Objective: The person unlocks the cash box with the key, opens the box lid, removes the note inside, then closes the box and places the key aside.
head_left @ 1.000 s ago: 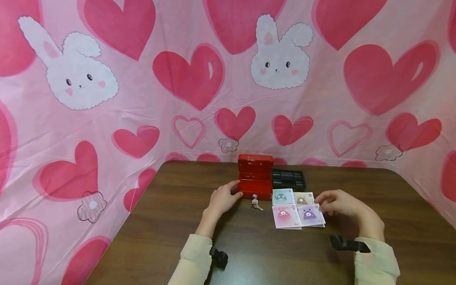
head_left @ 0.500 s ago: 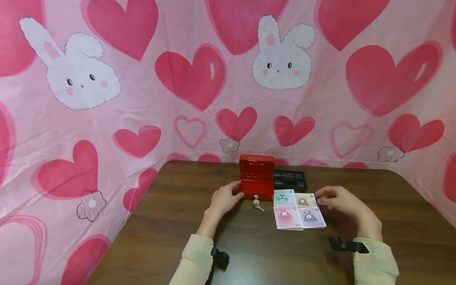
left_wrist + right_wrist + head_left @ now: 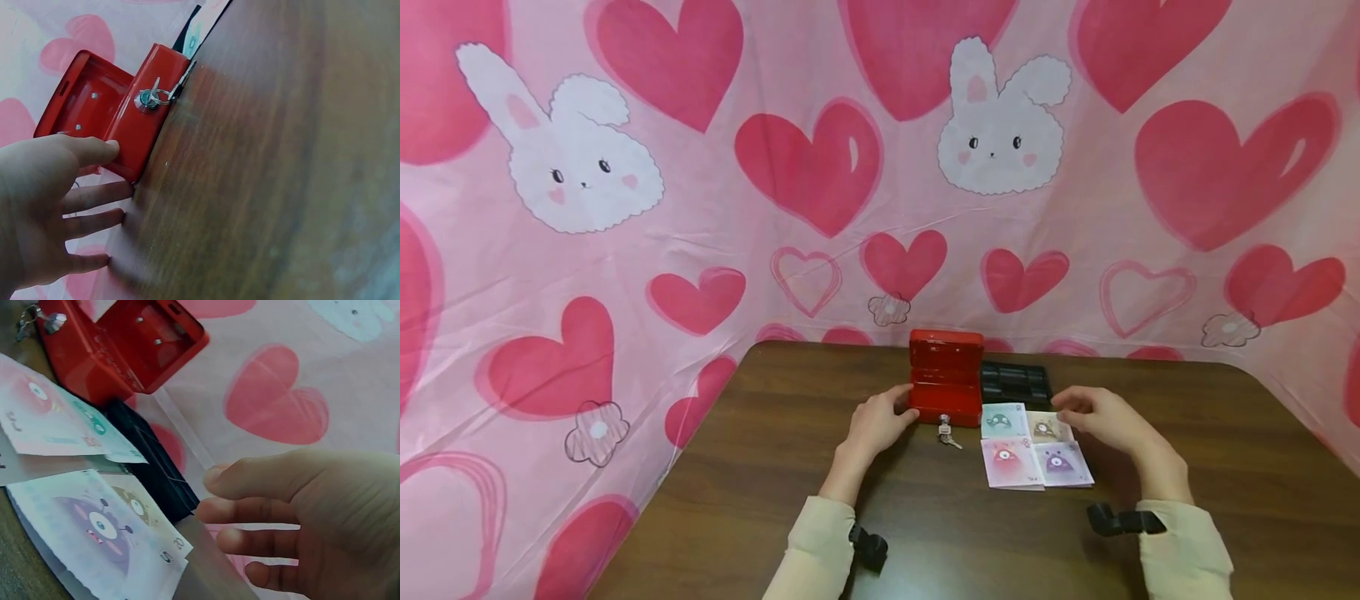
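Observation:
A small red cash box (image 3: 946, 379) stands open near the table's far edge, lid upright, with a key and ring (image 3: 946, 435) hanging from its front lock. My left hand (image 3: 895, 407) rests against the box's left front corner: thumb on the front wall (image 3: 134, 134), fingers (image 3: 94, 195) straight beside it. Four toy banknotes (image 3: 1033, 446) lie in a two-by-two block right of the box: green (image 3: 103, 434), beige (image 3: 140, 509), pink (image 3: 34, 403), purple (image 3: 100, 531). My right hand (image 3: 1071, 408) hovers by the beige note with loosely bent fingers (image 3: 250, 509), holding nothing.
A black coin tray (image 3: 1017, 382) lies behind the notes, right of the red box, also seen as the dark tray (image 3: 150, 469) in the right wrist view. Pink heart-and-bunny cloth (image 3: 820, 208) hangs around the brown wooden table (image 3: 925, 533). Black wrist straps sit on both sleeves.
My right hand has drifted from beside the purple note up and left to the beige note. The left hand stays on the box. The view has shifted slightly.

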Demonstrator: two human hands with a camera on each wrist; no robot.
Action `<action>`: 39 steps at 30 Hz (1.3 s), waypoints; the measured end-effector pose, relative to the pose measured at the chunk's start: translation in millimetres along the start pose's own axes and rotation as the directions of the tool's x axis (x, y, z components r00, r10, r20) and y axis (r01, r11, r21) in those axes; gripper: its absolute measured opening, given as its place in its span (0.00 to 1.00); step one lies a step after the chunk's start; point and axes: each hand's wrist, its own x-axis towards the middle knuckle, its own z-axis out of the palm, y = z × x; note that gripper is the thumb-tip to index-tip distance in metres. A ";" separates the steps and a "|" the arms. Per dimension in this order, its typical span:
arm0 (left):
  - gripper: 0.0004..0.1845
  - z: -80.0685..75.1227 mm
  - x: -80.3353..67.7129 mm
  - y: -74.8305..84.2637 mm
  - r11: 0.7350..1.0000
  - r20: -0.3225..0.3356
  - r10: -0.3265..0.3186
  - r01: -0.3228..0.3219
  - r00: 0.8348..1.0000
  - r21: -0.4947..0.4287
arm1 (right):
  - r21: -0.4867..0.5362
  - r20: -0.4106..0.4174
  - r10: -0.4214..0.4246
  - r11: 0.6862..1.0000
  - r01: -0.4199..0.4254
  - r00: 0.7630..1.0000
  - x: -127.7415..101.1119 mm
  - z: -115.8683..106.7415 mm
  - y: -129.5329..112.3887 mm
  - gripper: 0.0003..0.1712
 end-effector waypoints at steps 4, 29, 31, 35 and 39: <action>0.26 -0.8 0.2 0.0 1.000 0.001 -0.001 0.001 1.000 0.000 | -0.019 -0.021 -0.034 0.999 0.034 0.999 4.6 2.3 -1.4 0.18; 0.25 1.4 2.8 -0.4 1.000 -0.001 0.000 0.000 1.000 0.028 | -0.011 -0.169 -0.049 0.999 0.047 0.984 26.8 30.3 15.9 0.24; 0.25 1.5 3.3 -0.4 1.000 -0.001 0.001 -0.001 1.000 0.029 | -0.009 -0.169 -0.044 0.999 0.043 0.985 27.6 31.2 16.2 0.24; 0.25 1.2 3.0 0.1 1.000 -0.002 -0.003 0.003 1.000 0.029 | -0.028 -0.175 -0.065 0.998 0.061 0.982 31.5 32.2 19.3 0.22; 0.25 1.1 2.5 1.1 1.000 -0.007 -0.003 0.003 1.000 0.031 | -0.053 -0.184 -0.062 0.997 0.053 0.981 34.5 33.3 22.0 0.18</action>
